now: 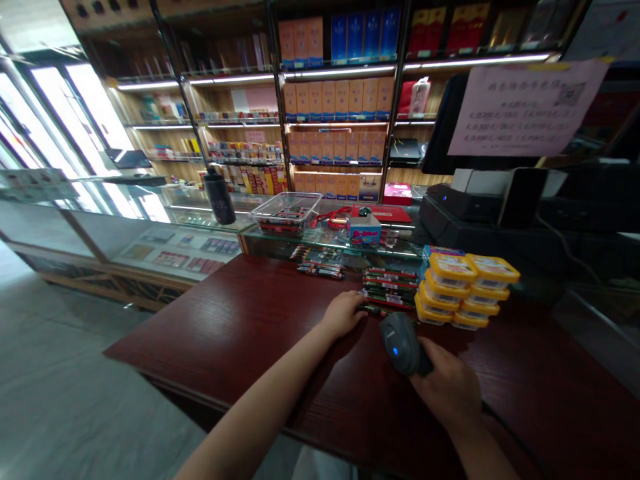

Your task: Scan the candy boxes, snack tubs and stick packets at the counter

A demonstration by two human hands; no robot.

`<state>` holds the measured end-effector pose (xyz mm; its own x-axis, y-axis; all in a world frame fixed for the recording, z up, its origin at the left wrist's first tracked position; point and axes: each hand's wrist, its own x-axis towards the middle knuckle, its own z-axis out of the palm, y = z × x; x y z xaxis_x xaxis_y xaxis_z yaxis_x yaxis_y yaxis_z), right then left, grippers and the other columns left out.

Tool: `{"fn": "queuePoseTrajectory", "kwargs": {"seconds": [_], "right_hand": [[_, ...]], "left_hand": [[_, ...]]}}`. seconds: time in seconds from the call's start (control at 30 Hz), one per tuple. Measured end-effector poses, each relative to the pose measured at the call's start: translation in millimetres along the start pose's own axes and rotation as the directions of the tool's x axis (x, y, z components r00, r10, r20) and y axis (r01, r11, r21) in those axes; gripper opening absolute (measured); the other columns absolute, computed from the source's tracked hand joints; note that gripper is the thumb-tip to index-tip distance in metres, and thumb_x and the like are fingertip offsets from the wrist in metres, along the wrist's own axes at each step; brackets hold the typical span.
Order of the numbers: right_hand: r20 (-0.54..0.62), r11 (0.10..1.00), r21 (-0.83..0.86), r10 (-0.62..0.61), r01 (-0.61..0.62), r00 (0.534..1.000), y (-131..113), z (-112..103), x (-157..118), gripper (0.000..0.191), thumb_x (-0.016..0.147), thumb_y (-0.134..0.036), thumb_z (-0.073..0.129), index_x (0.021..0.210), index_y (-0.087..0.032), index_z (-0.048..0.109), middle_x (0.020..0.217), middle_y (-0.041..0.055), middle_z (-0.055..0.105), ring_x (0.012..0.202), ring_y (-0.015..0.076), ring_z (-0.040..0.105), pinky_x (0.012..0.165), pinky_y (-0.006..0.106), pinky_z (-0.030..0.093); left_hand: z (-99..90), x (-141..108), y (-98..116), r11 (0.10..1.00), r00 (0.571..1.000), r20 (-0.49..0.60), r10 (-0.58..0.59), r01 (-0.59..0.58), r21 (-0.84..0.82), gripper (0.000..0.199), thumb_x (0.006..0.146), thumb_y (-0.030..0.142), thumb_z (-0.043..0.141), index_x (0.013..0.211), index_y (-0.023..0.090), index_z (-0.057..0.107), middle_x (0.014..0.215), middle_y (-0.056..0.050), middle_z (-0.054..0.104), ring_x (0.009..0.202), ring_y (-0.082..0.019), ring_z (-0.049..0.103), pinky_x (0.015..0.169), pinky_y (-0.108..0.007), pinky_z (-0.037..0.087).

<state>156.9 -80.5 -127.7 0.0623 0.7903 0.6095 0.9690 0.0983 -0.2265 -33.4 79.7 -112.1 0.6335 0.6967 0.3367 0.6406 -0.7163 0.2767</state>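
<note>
My right hand [450, 390] grips a dark grey barcode scanner [403, 343] with a small blue light, its head aimed toward a stack of flat green-and-red packs [391, 288] on the dark red wooden counter [240, 320]. My left hand [344, 313] rests on the counter with its fingers touching the near end of the bottom packs. Right of the packs stand two short stacks of yellow-lidded tubs [465, 290].
A few more flat packs [320, 269] lie further back. On the glass display case behind sit a clear plastic tray [286, 212], a black flask [219, 197] and a small blue box [364, 230]. A black register [480, 213] stands right. Shelves of boxes line the back wall.
</note>
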Motion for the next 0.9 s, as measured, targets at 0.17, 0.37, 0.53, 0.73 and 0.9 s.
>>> {"fn": "queuePoseTrajectory", "kwargs": {"seconds": [0.17,0.37,0.53,0.73,0.9], "right_hand": [[0.019,0.998,0.003,0.066,-0.066,0.998,-2,-4,-1,0.026,0.077,-0.031,0.053,0.099,-0.02,0.06,0.089,0.005,0.071,0.078,0.022,0.067,0.066,0.03,0.045],[0.042,0.996,-0.004,0.085,-0.085,0.995,-2,-7,-4,0.026,0.078,-0.031,0.053,0.1,-0.021,0.06,0.09,0.0052,0.071,0.078,0.022,0.067,0.065,0.03,0.044],[0.057,0.996,0.006,0.09,-0.09,0.994,-4,-9,-4,0.025,0.079,-0.033,0.054,0.099,-0.02,0.061,0.089,0.0055,0.071,0.077,0.0222,0.067,0.064,0.03,0.045],[0.139,0.997,-0.015,0.071,-0.07,0.988,-4,-9,-6,0.024,0.077,-0.029,0.054,0.099,-0.021,0.061,0.09,0.0044,0.072,0.078,0.0218,0.067,0.065,0.03,0.045],[0.251,0.992,0.015,0.119,-0.127,0.961,-10,-14,-1,0.024,0.075,-0.029,0.055,0.097,-0.023,0.063,0.088,0.0028,0.072,0.078,0.0232,0.067,0.065,0.031,0.044]], "left_hand": [[-4.4,-1,6,0.99,0.99,0.025,-0.136,0.137,-0.032,0.02,0.075,0.024,0.065,0.094,0.023,0.07,0.094,-0.004,0.066,0.091,-0.019,0.058,0.081,-0.028,0.043],[-24.6,-41,-17,0.938,0.945,0.029,-0.326,0.327,-0.11,0.021,0.076,0.034,0.062,0.079,0.017,0.073,0.077,-0.005,0.066,0.077,-0.017,0.058,0.07,-0.026,0.041],[-27.9,-71,-24,0.857,0.858,-0.153,-0.49,0.441,-0.268,0.019,0.08,0.027,0.057,0.084,0.015,0.071,0.082,-0.004,0.063,0.078,-0.015,0.058,0.072,-0.026,0.044],[-25.5,-78,-21,0.929,0.911,-0.244,-0.333,0.274,-0.248,0.021,0.071,0.026,0.07,0.091,0.021,0.071,0.09,-0.004,0.059,0.085,-0.016,0.056,0.078,-0.028,0.046],[-26.0,-78,-22,0.944,0.92,-0.21,-0.331,0.322,-0.078,0.021,0.082,0.029,0.059,0.096,0.022,0.073,0.082,-0.004,0.058,0.083,-0.017,0.055,0.078,-0.028,0.043]]}}
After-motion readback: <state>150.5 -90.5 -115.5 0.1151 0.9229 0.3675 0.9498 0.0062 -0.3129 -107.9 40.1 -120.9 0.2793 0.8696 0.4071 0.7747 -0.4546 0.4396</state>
